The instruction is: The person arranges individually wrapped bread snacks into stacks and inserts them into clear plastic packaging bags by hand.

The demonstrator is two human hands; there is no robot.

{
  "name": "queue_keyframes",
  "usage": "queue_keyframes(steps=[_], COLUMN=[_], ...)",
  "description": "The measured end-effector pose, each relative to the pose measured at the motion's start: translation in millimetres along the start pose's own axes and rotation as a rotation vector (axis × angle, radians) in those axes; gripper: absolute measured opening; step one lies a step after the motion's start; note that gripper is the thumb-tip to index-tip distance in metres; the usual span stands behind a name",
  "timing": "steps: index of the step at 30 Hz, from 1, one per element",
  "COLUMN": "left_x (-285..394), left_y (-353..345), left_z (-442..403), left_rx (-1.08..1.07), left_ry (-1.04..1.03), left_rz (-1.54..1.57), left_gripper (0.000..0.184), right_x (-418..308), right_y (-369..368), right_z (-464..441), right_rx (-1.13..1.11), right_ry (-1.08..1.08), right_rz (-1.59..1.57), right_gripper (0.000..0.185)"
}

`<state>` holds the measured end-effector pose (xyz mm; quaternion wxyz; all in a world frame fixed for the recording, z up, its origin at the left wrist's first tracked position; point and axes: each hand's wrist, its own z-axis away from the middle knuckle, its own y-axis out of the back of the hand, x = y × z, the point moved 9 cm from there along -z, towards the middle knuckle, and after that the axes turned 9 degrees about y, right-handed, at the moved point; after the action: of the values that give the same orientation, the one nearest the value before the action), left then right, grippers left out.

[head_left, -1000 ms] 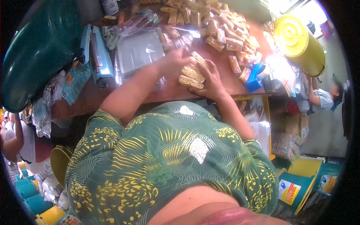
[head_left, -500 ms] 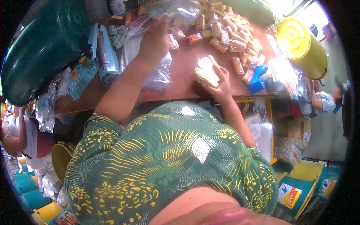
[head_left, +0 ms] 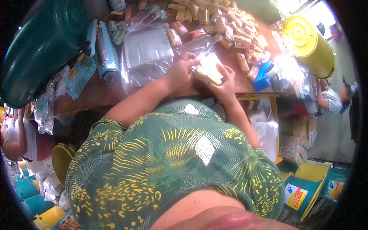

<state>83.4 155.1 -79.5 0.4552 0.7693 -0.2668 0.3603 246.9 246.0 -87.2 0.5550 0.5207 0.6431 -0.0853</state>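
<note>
My right hand (head_left: 225,86) grips a stack of pale yellow biscuit-like pieces (head_left: 208,76) near the table's front edge; glare washes out its top. At the stack's left side, my left hand (head_left: 182,72) has its fingers closed on a clear plastic bag (head_left: 199,45), which spreads out behind the stack. Whether the stack is partly inside the bag I cannot tell. Left of that hand lies a pile of flat clear bags (head_left: 147,48). Beyond both hands, many wrapped packs (head_left: 235,28) of similar pieces are heaped on the brown table (head_left: 82,99).
A blue tape dispenser (head_left: 263,79) and a phone-like dark object (head_left: 276,82) sit at the right. On the left are a light-blue sealer-like device (head_left: 108,53) and a big green tub (head_left: 42,50). A yellow bucket (head_left: 310,46) stands far right, with another person (head_left: 329,101) beyond.
My left hand has come back from the far side of the table to the stack, bringing a clear bag with it. My right hand has stayed in nearly the same place, still holding the stack.
</note>
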Motion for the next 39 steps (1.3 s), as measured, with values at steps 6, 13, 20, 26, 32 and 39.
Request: queue_keyframes(steps=[6, 13, 20, 26, 32, 39], left_x=[-10.2, -8.1, 2.9, -12.2, -2.4, 28.5], left_y=[-0.1, -5.7, 3.2, 23.5, 6.6, -10.2], left_z=[3.8, 18.8, 22.1, 11.5, 17.4, 11.4], left_rx=[-0.106, -0.056, -0.120, -0.184, -0.189, -0.267], left_ry=[0.179, 0.209, -0.032, 0.000, -0.156, -0.200], left_rz=[0.194, 0.303, -0.061, -0.072, -0.352, -0.789], left_gripper=[0.043, 0.032, 0.051, 0.036, 0.029, 0.062], right_x=[3.0, 6.8, -13.2, 8.5, -6.1, -66.5], right_y=[-6.9, -13.1, -18.4, -5.3, 5.3, -47.4], right_z=[-7.4, -12.6, -13.0, -31.4, -36.6, 16.5], right_rx=[0.025, 0.020, -0.262, -0.244, 0.071, -0.228], right_ry=[0.047, 0.052, 0.113, 0.255, 0.277, 0.575], right_rz=[0.164, 0.185, 0.216, 0.153, 0.413, 0.219], right_gripper=[0.078, 0.084, 0.092, 0.049, 0.015, 0.010])
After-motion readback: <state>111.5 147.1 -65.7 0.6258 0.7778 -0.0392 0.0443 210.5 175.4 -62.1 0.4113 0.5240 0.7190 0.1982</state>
